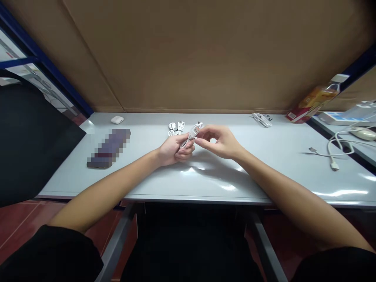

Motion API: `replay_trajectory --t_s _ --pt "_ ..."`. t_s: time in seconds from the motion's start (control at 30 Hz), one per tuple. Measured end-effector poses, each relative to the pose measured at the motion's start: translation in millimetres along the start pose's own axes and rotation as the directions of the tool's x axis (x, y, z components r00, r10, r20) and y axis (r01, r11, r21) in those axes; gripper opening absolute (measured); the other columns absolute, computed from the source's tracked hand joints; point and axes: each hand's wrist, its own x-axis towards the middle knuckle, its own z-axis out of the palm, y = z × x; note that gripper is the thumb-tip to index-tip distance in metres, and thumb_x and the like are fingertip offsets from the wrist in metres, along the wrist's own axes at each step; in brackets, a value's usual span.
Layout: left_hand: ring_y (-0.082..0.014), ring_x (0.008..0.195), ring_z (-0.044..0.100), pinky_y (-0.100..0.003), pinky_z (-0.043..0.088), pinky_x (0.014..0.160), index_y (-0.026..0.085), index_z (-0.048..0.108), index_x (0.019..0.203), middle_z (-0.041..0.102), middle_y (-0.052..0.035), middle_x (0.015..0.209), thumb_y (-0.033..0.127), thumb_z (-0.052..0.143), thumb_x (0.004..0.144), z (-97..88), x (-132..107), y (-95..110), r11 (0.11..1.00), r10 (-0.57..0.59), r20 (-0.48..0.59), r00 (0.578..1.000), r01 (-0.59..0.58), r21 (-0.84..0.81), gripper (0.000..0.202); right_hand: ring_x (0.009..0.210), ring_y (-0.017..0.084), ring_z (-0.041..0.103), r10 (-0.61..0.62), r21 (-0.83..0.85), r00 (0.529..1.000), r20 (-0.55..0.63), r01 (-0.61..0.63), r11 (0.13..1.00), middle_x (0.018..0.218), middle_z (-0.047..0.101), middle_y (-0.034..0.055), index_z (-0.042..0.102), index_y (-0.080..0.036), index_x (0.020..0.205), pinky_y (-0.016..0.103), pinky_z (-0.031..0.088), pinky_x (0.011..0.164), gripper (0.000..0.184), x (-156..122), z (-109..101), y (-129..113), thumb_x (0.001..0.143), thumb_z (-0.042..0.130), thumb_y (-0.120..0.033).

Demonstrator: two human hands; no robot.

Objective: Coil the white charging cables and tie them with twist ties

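My left hand (pixel 178 150) is closed around a coiled white USB cable (pixel 194 131), holding it up over the desk with its plug end pointing up and away. A thin dark twist tie (pixel 191 138) wraps the middle of the bundle. At the right side of that tie, my right hand (pixel 220 141) has its thumb and forefinger pinched together against the bundle; the exact grip is partly hidden. Just behind my left hand, two more coiled white cables (pixel 176 127) with dark ties lie on the desk.
On the grey-white desk (pixel 164 184) lie a blurred phone-like object (pixel 109 149), a white earbud case (pixel 117 119) and another bundled cable (pixel 262 120). A drink bottle (pixel 317 98) leans at the back right. Loose white cable (pixel 337 150) sprawls near a mouse (pixel 364 133). A black chair back (pixel 35 141) stands left.
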Motion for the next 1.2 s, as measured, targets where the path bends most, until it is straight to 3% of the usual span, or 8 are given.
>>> replay_trajectory --t_s 0.33,0.47,0.6,0.73,0.83,0.9,1.03,1.2 --pt "-0.0075 0.036 0.018 -0.016 0.02 0.035 0.019 0.045 0.062 0.028 0.0046 0.047 0.044 0.037 0.106 -4.7 5.5 -7.8 0.997 -0.001 -0.032 0.999 0.004 0.074 0.052 0.062 0.016 0.059 0.084 -0.017 0.996 0.009 -0.084 0.996 0.07 0.071 0.0034 0.079 -0.018 0.082 0.03 0.044 0.059 0.032 -1.7 8.0 8.6 0.091 0.072 -0.048" --pt "-0.0071 0.036 0.017 -0.016 0.019 0.035 0.019 0.041 0.062 0.027 0.0049 0.048 0.046 0.035 0.106 -1.9 5.9 -6.7 0.997 -0.03 -0.054 0.998 0.034 0.07 0.053 0.065 0.016 0.059 -0.09 -0.161 0.996 0.026 0.093 0.982 0.076 0.071 0.0033 0.074 -0.02 0.087 0.031 0.047 0.065 0.025 -0.8 7.9 13.3 0.098 0.063 -0.039" --pt "-0.0071 0.036 0.019 -0.017 0.019 0.036 0.02 0.043 0.065 0.029 0.0052 0.048 0.053 0.033 0.104 1.6 4.8 -3.0 0.995 -0.057 -0.021 0.998 0.058 0.078 0.052 0.075 0.02 0.061 -0.277 -0.289 0.96 0.032 0.274 0.917 0.089 0.072 0.0062 0.07 -0.024 0.094 0.034 0.049 0.072 0.021 -1.1 9.8 18.4 0.102 0.054 -0.033" --pt "-0.0094 0.039 0.034 -0.019 0.026 0.039 0.02 0.054 0.089 0.045 0.0037 0.056 0.056 0.044 0.098 1.5 3.8 -1.3 0.98 0.088 -0.065 0.994 -0.075 0.186 0.038 0.074 0.02 0.058 -0.314 -0.384 0.949 0.018 0.296 0.875 0.09 0.068 0.0073 0.065 -0.024 0.097 0.034 0.047 0.07 0.018 -0.5 8.7 19.7 0.104 0.05 -0.03" --pt "-0.0119 0.054 0.055 -0.02 0.039 0.046 0.019 0.057 0.103 0.062 -0.0009 0.077 0.05 0.061 0.094 -1.8 5.3 -2.8 0.909 0.284 -0.13 0.95 -0.224 0.352 0.032 0.071 0.019 0.055 -0.304 -0.414 0.953 0.012 0.281 0.866 0.087 0.065 0.0062 0.063 -0.023 0.093 0.033 0.044 0.067 0.018 0.9 4.9 19.6 0.103 0.049 -0.029" --pt "-0.0128 0.068 0.063 -0.023 0.049 0.057 0.017 0.06 0.105 0.065 -0.0033 0.089 0.052 0.067 0.093 -4.0 6.6 -4.1 0.846 0.369 -0.128 0.921 -0.276 0.456 0.037 0.07 0.018 0.054 -0.287 -0.412 0.958 0.018 0.269 0.871 0.085 0.065 0.0056 0.062 -0.023 0.092 0.033 0.044 0.066 0.017 1.2 2.5 19.9 0.103 0.05 -0.028" --pt "-0.0141 0.084 0.064 -0.028 0.056 0.078 0.014 0.066 0.098 0.065 -0.0045 0.093 0.057 0.07 0.091 -5.3 8.6 -5.7 0.83 0.379 -0.102 0.92 -0.289 0.477 0.044 0.071 0.018 0.056 -0.273 -0.415 0.961 0.052 0.27 0.869 0.086 0.066 0.0054 0.062 -0.023 0.092 0.031 0.045 0.067 0.015 0.3 1.2 23.0 0.101 0.051 -0.026" --pt "-0.0143 0.088 0.062 -0.027 0.054 0.08 0.013 0.068 0.094 0.064 -0.0038 0.09 0.056 0.077 0.086 -6.1 12.9 -8.8 0.865 0.391 -0.128 0.912 -0.316 0.389 0.045 0.07 0.018 0.054 -0.303 -0.505 0.95 0.076 0.298 0.81 0.09 0.066 0.0069 0.063 -0.023 0.091 0.031 0.043 0.065 0.019 2.4 3.1 29.3 0.102 0.048 -0.026"
